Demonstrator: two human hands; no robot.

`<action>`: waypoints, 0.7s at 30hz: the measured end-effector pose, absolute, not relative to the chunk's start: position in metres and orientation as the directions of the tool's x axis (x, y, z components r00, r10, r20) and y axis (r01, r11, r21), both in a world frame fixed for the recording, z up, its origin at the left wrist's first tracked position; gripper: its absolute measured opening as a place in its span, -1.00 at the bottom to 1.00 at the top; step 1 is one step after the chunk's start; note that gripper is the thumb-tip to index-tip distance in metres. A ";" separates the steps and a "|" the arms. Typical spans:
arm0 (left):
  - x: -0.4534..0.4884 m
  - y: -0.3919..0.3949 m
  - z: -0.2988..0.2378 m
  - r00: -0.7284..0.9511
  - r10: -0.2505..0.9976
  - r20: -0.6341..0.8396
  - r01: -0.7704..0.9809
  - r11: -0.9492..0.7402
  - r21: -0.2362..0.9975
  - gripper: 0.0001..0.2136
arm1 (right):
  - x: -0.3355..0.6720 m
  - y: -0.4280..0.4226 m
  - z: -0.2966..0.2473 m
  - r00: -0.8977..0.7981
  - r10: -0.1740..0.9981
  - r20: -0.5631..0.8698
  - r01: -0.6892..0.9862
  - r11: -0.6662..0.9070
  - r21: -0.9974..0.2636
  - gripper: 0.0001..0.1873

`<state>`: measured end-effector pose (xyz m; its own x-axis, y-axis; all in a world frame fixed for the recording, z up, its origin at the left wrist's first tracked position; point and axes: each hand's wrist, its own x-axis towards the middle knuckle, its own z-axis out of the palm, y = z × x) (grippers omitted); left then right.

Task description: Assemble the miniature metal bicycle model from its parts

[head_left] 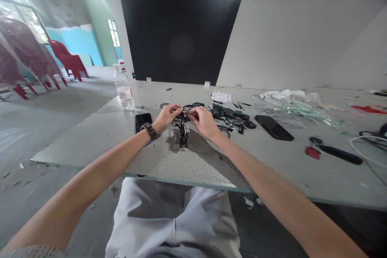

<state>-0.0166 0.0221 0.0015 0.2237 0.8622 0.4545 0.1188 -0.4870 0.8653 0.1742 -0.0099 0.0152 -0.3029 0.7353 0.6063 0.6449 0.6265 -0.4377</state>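
A small black model bicycle [184, 135] stands upright on the table near its front edge, with a silver rack-like piece at its rear. My left hand [168, 116] reaches its upper part from the left, thumb and fingers pinched on it. From the right, my right hand [203, 121] is closed in a pinch on the same upper part. The exact piece between the fingertips is too small to make out. Behind and to the right of my hands lie several loose black model parts [234, 119], small wheels among them.
A water bottle [123, 90] and a phone [142, 120] stand or lie left of my hands. To the right are a black phone [273, 127], a dark handle-shaped object [340, 154], a red tag [312, 152] and crumpled plastic bags [298, 98]. A black panel [181, 36] rises behind.
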 end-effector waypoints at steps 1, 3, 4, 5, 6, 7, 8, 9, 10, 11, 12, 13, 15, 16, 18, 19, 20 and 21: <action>-0.017 0.021 0.002 0.222 0.860 0.460 0.127 -0.493 0.861 -0.75 | 0.174 -0.010 0.015 -0.303 0.737 0.604 0.647 0.625 -0.437 -0.85; -0.016 0.020 0.003 0.222 0.855 0.469 0.141 -0.504 0.852 -0.75 | 0.173 -0.010 0.015 -0.307 0.745 0.592 0.648 0.619 -0.443 -0.78; -0.016 0.019 0.004 0.223 0.854 0.470 0.144 -0.506 0.850 -0.75 | 0.173 -0.010 0.015 -0.307 0.751 0.584 0.649 0.614 -0.449 -0.74; -0.016 0.019 0.004 0.225 0.854 0.470 0.143 -0.506 0.851 -0.75 | 0.172 -0.009 0.015 -0.307 0.757 0.577 0.648 0.610 -0.455 -0.71; -0.016 0.019 0.004 0.225 0.855 0.467 0.140 -0.503 0.853 -0.75 | 0.172 -0.009 0.014 -0.309 0.758 0.575 0.645 0.611 -0.459 -0.71; -0.016 0.019 0.004 0.223 0.859 0.461 0.136 -0.496 0.858 -0.75 | 0.172 -0.008 0.014 -0.309 0.754 0.580 0.641 0.615 -0.458 -0.74; -0.016 0.020 0.004 0.219 0.863 0.455 0.131 -0.488 0.863 -0.75 | 0.172 -0.008 0.013 -0.307 0.746 0.591 0.638 0.622 -0.453 -0.78; -0.016 0.020 0.003 0.214 0.868 0.449 0.127 -0.480 0.868 -0.75 | 0.173 -0.007 0.013 -0.304 0.737 0.604 0.636 0.629 -0.447 -0.82; -0.016 0.020 0.003 0.210 0.870 0.445 0.126 -0.476 0.871 -0.75 | 0.173 -0.007 0.012 -0.300 0.730 0.614 0.633 0.634 -0.443 -0.84; -0.016 0.020 0.003 0.206 0.871 0.445 0.126 -0.475 0.871 -0.75 | 0.173 -0.006 0.012 -0.298 0.726 0.620 0.631 0.637 -0.442 -0.85; -0.016 0.020 0.003 0.207 0.869 0.449 0.128 -0.479 0.868 -0.75 | 0.174 -0.006 0.011 -0.296 0.724 0.622 0.632 0.637 -0.441 -0.84; -0.016 0.020 0.004 0.207 0.866 0.455 0.130 -0.486 0.864 -0.75 | 0.174 -0.006 0.011 -0.297 0.725 0.621 0.634 0.636 -0.439 -0.82; -0.016 0.019 0.004 0.215 0.860 0.462 0.129 -0.494 0.860 -0.75 | 0.173 -0.006 0.012 -0.300 0.736 0.607 0.640 0.627 -0.443 -0.75; -0.016 0.019 0.004 0.221 0.858 0.464 0.126 -0.497 0.859 -0.74 | 0.173 -0.006 0.012 -0.299 0.747 0.593 0.643 0.617 -0.453 -0.72; -0.016 0.019 0.005 0.231 0.854 0.466 0.120 -0.500 0.858 -0.73 | 0.172 -0.007 0.012 -0.293 0.773 0.562 0.645 0.594 -0.480 -0.67; -0.016 0.019 0.005 0.236 0.853 0.466 0.120 -0.501 0.857 -0.72 | 0.172 -0.007 0.012 -0.291 0.780 0.554 0.644 0.588 -0.489 -0.68; -0.016 0.019 0.004 0.242 0.851 0.466 0.120 -0.503 0.856 -0.72 | 0.172 -0.008 0.012 -0.287 0.780 0.556 0.643 0.587 -0.491 -0.71; -0.016 0.019 0.004 0.245 0.849 0.468 0.119 -0.505 0.855 -0.71 | 0.172 -0.008 0.012 -0.281 0.774 0.567 0.642 0.591 -0.488 -0.75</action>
